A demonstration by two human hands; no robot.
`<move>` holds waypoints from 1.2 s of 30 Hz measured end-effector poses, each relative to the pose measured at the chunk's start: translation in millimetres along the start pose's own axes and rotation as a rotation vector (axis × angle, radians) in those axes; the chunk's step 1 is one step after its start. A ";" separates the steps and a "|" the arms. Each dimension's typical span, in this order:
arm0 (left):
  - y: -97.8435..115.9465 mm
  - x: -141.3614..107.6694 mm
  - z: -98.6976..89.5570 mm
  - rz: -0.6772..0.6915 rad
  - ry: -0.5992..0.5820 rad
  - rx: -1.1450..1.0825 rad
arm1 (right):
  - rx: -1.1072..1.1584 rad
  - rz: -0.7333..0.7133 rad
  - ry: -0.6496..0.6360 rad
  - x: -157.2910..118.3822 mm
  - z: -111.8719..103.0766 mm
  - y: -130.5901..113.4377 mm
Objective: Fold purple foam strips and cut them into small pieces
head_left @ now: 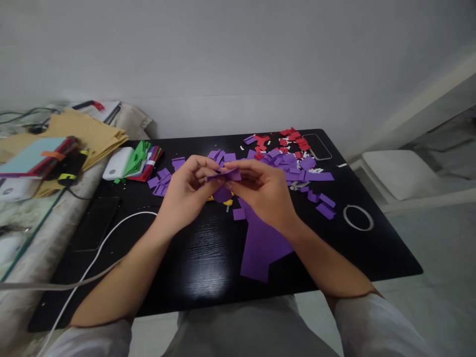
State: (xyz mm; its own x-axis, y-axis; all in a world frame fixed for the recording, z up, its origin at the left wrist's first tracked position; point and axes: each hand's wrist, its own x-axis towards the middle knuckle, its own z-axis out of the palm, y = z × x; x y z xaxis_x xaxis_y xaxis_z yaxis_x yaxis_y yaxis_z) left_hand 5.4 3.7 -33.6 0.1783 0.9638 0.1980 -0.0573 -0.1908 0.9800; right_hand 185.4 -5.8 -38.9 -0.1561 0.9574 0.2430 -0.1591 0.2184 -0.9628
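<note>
Both hands meet above the middle of the black table (204,258), pinching one small piece of purple paper (233,174) between thumbs and fingers. My left hand (189,191) grips its left end and my right hand (262,191) its right end. The piece looks creased or folded; its far side is hidden by my fingers. Beneath my right wrist lies a larger purple sheet (256,253) with an angled edge. Small purple pieces, some folded, lie beyond my hands, a pile (286,163) on the right and a few (160,182) on the left. Something yellow (228,202) shows below my fingers.
Red scraps (297,139) and white bits lie at the back right, near a metal ring (358,218). Bundled coloured paper (143,161) sits at the back left. A dark phone (95,223) and a white cable (107,235) lie on the left. A white stool (399,173) stands right of the table.
</note>
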 end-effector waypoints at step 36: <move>-111.0 -71.9 -7.5 -0.388 -0.062 0.007 | 0.043 0.449 -0.169 -69.6 -25.7 95.3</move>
State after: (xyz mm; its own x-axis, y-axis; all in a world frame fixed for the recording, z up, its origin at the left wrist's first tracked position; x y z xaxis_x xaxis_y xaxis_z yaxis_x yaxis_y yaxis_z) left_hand -8.4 -43.0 -156.8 0.2447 0.9515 -0.1864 0.0326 0.1840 0.9824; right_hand 206.2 -46.8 -150.6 -0.3744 0.9104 -0.1761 -0.0793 -0.2207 -0.9721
